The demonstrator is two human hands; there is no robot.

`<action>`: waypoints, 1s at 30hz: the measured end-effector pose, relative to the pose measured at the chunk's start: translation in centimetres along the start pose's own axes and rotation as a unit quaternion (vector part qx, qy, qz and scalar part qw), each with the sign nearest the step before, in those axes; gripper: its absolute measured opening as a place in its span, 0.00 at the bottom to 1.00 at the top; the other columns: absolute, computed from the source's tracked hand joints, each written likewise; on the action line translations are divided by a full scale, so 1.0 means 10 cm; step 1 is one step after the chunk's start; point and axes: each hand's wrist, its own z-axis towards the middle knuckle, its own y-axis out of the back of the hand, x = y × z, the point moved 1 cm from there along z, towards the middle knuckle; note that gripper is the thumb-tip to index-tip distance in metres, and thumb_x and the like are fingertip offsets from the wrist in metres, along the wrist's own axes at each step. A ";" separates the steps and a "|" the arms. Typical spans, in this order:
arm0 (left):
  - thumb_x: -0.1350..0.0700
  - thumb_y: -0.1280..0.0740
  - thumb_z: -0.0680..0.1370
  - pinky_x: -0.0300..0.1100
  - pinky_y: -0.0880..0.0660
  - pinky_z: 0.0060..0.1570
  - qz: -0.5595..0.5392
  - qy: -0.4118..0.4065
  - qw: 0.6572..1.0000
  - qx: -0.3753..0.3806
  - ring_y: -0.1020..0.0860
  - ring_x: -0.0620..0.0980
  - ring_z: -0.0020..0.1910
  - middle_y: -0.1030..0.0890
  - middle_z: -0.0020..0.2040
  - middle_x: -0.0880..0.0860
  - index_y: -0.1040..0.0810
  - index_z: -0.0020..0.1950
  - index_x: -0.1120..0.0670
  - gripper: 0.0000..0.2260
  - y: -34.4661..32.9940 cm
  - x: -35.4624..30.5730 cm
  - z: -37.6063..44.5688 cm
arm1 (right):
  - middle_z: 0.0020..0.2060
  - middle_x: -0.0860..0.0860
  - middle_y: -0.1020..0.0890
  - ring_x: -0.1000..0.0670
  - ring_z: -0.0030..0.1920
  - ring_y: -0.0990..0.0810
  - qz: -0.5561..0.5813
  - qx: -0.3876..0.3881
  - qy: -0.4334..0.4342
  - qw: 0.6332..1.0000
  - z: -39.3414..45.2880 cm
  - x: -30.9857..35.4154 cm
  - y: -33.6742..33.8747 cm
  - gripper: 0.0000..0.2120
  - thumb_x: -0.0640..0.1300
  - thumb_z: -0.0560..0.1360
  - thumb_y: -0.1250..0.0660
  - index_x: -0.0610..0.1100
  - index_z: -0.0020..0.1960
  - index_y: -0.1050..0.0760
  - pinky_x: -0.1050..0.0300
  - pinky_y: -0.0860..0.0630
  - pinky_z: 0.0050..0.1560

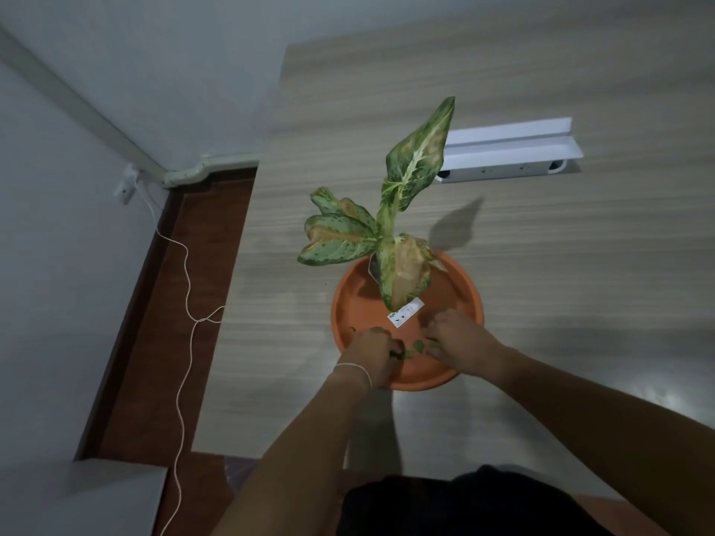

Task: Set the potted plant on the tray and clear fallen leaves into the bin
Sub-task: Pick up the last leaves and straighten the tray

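One pale wood-grain table (541, 265) fills most of the view, its surface streaked and matte, with a strip of dark red-brown floor (162, 342) along its left edge. On the table lies one long white plastic tray-like channel (510, 150), folded in flat angular panels, well apart from the plant. One round orange tray (348, 303), smooth with a raised rim, sits near the table's front edge; the one potted plant (390, 234) stands on it, bearing four broad, pointed leaves mottled green, cream and pink, with a white label (404, 313) at its base. Two bare hands reach into the tray's near side. The left hand (373, 353), a thin band at its wrist, is curled closed over small green leaf scraps (414, 348); whether the right hand (456, 334), fingers bent downward, holds anything cannot be told. One thin white cord (185, 303) trails across the floor from a wall socket (125, 185).
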 end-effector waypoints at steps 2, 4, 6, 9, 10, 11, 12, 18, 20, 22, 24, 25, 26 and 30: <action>0.57 0.31 0.73 0.48 0.25 0.55 -0.014 0.038 0.999 0.002 0.21 0.58 0.52 0.18 0.50 0.58 0.17 0.48 0.58 0.07 0.08 0.04 0.07 | 0.46 0.46 0.20 0.44 0.50 0.22 0.015 -0.014 -0.002 1.000 -0.02 -0.02 0.00 0.10 0.51 0.75 0.38 0.47 0.43 0.22 0.48 0.25 0.54; 0.55 0.32 0.74 0.48 0.24 0.55 0.001 0.056 0.998 0.014 0.21 0.58 0.52 0.19 0.51 0.58 0.19 0.46 0.56 0.06 0.16 0.13 0.10 | 0.43 0.46 0.19 0.44 0.48 0.22 0.019 -0.023 -0.004 1.000 -0.02 -0.05 -0.01 0.10 0.51 0.76 0.38 0.47 0.43 0.20 0.49 0.25 0.53; 0.52 0.37 0.76 0.47 0.23 0.54 0.059 0.031 0.996 0.053 0.21 0.59 0.51 0.19 0.53 0.59 0.20 0.48 0.57 0.10 0.23 0.24 0.14 | 0.43 0.47 0.19 0.45 0.48 0.21 0.027 -0.026 -0.007 0.999 -0.03 -0.07 -0.01 0.10 0.51 0.75 0.37 0.47 0.45 0.19 0.50 0.25 0.52; 0.52 0.35 0.75 0.47 0.24 0.55 0.116 -0.004 0.991 0.070 0.22 0.61 0.53 0.23 0.58 0.60 0.20 0.57 0.56 0.14 0.33 0.32 0.18 | 0.45 0.47 0.18 0.46 0.49 0.21 0.037 -0.026 -0.022 0.999 -0.03 -0.08 0.01 0.11 0.51 0.74 0.36 0.47 0.49 0.19 0.50 0.24 0.54; 0.52 0.33 0.74 0.49 0.25 0.58 0.122 -0.005 0.990 0.064 0.23 0.61 0.56 0.26 0.62 0.61 0.21 0.60 0.56 0.17 0.35 0.33 0.21 | 0.47 0.47 0.19 0.46 0.50 0.21 0.040 -0.028 -0.032 0.998 -0.02 -0.08 0.01 0.12 0.51 0.73 0.35 0.47 0.52 0.19 0.50 0.24 0.54; 0.52 0.31 0.73 0.49 0.26 0.61 0.126 -0.002 0.990 0.057 0.25 0.60 0.59 0.29 0.66 0.62 0.24 0.64 0.57 0.21 0.36 0.34 0.23 | 0.49 0.47 0.19 0.46 0.51 0.21 0.041 -0.031 -0.043 0.998 -0.02 -0.07 0.00 0.15 0.53 0.73 0.35 0.47 0.55 0.21 0.50 0.23 0.55; 0.51 0.30 0.72 0.49 0.27 0.64 0.130 0.002 0.990 0.051 0.27 0.60 0.63 0.34 0.70 0.62 0.27 0.68 0.58 0.26 0.37 0.35 0.25 | 0.51 0.46 0.20 0.45 0.52 0.22 0.042 -0.036 -0.055 0.997 -0.02 -0.07 0.00 0.18 0.55 0.72 0.35 0.48 0.57 0.22 0.51 0.23 0.55; 0.51 0.30 0.72 0.52 0.33 0.68 0.135 0.017 0.989 0.064 0.35 0.63 0.69 0.29 0.68 0.63 0.28 0.68 0.58 0.27 0.28 0.21 0.21 | 0.50 0.47 0.21 0.44 0.52 0.23 0.050 -0.055 -0.134 0.988 0.04 0.09 -0.06 0.37 0.73 0.61 0.39 0.49 0.59 0.27 0.47 0.22 0.55; 0.52 0.30 0.72 0.53 0.32 0.62 0.131 0.020 0.989 0.059 0.31 0.64 0.61 0.26 0.61 0.63 0.24 0.63 0.58 0.21 0.24 0.12 0.17 | 0.51 0.45 0.21 0.42 0.51 0.22 0.036 -0.063 -0.150 0.986 0.06 0.17 -0.07 0.39 0.74 0.60 0.37 0.47 0.60 0.27 0.47 0.23 0.54; 0.53 0.30 0.71 0.53 0.30 0.59 0.130 0.017 0.990 0.045 0.29 0.64 0.57 0.25 0.58 0.63 0.23 0.60 0.58 0.20 0.21 0.08 0.14 | 0.52 0.43 0.22 0.40 0.51 0.21 0.025 -0.076 -0.167 0.983 0.07 0.23 -0.07 0.38 0.71 0.62 0.33 0.45 0.61 0.27 0.46 0.22 0.53; 0.54 0.30 0.71 0.53 0.29 0.58 0.110 0.022 0.993 0.033 0.28 0.64 0.56 0.24 0.57 0.62 0.22 0.60 0.58 0.19 0.18 0.06 0.14 | 0.56 0.42 0.24 0.39 0.52 0.21 0.024 -0.078 -0.178 0.981 0.06 0.30 -0.05 0.36 0.65 0.65 0.29 0.44 0.64 0.29 0.46 0.22 0.54; 0.55 0.30 0.71 0.52 0.28 0.57 0.099 0.026 0.994 0.033 0.27 0.63 0.56 0.24 0.57 0.62 0.22 0.60 0.57 0.18 0.16 0.06 0.13 | 0.57 0.41 0.25 0.39 0.53 0.21 0.029 -0.077 -0.180 0.980 0.06 0.34 -0.04 0.34 0.62 0.67 0.28 0.44 0.65 0.31 0.47 0.22 0.55; 0.56 0.29 0.71 0.48 0.28 0.56 0.089 0.030 0.995 0.034 0.26 0.62 0.56 0.23 0.57 0.61 0.21 0.59 0.57 0.17 0.14 0.06 0.11 | 0.59 0.41 0.26 0.39 0.54 0.21 0.038 -0.074 -0.181 0.980 0.06 0.36 -0.04 0.32 0.59 0.69 0.28 0.43 0.66 0.31 0.47 0.22 0.56; 0.60 0.30 0.71 0.41 0.28 0.53 0.015 0.075 0.997 0.017 0.22 0.60 0.53 0.24 0.58 0.58 0.20 0.56 0.56 0.14 0.05 0.05 0.06 | 0.63 0.42 0.26 0.41 0.57 0.21 0.052 -0.063 -0.167 0.983 0.05 0.44 -0.02 0.19 0.49 0.77 0.33 0.43 0.65 0.28 0.49 0.22 0.59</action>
